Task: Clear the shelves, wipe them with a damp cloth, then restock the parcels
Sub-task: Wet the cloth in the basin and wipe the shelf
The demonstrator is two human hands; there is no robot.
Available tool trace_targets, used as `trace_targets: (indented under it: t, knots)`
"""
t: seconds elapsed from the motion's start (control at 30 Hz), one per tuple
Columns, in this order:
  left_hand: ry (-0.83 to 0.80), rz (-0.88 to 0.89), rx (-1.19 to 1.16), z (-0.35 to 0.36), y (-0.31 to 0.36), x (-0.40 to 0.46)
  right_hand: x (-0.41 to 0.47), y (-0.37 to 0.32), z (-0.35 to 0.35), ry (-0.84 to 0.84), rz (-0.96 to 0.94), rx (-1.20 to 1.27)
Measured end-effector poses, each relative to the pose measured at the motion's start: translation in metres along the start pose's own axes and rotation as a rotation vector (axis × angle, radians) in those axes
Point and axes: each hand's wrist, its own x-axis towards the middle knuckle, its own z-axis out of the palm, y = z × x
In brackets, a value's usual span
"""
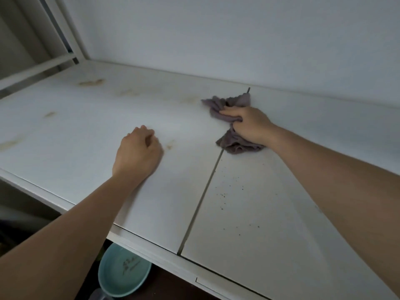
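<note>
In the head view, the right hand [249, 124] grips a bunched grey cloth [232, 124], fingers curled over its middle and pressing it flat against the white shelf [86, 131]. The cloth sits toward the far side of the shelf, right over the dark seam [201, 198] where two shelf panels meet, with one loose end spread toward the back wall [216, 40] and another trailing near the wrist. Holding it bunched likely gives a firm pad for scrubbing. The left hand [138, 150] rests on the left panel with its fingers curled under and holding nothing; it looks placed there to steady the body while reaching in.

No parcels are in sight, so the shelf appears cleared and the wiping step is under way. Brown stains [91, 82] remain on the far left of the shelf, and dark specks [225, 195] lie on the near right panel, so much surface probably still needs the cloth.

There is open room to sweep left toward the stains. The wall bounds the far edge just beyond the cloth, a white frame post [71, 37] closes the far left corner, and the near edge drops off above a teal bowl [123, 276] below.
</note>
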Motion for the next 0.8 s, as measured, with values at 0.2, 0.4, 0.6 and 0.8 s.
trace_targets:
  t: [0.2,0.4,0.6,0.8]
  knots:
    - [0.032,0.062,-0.201,-0.013,0.005,-0.021,-0.092,-0.042,0.009,-0.067,-0.168,0.278]
    - [-0.012,0.217,-0.129,-0.040,0.000,-0.052,-0.158,-0.021,-0.056,0.339,0.113,0.459]
    - [-0.206,0.176,-0.161,-0.069,-0.009,-0.082,-0.208,0.013,-0.048,0.154,0.413,0.032]
    - [-0.302,0.123,-0.234,-0.066,-0.015,-0.099,-0.202,-0.069,0.024,0.191,0.159,0.196]
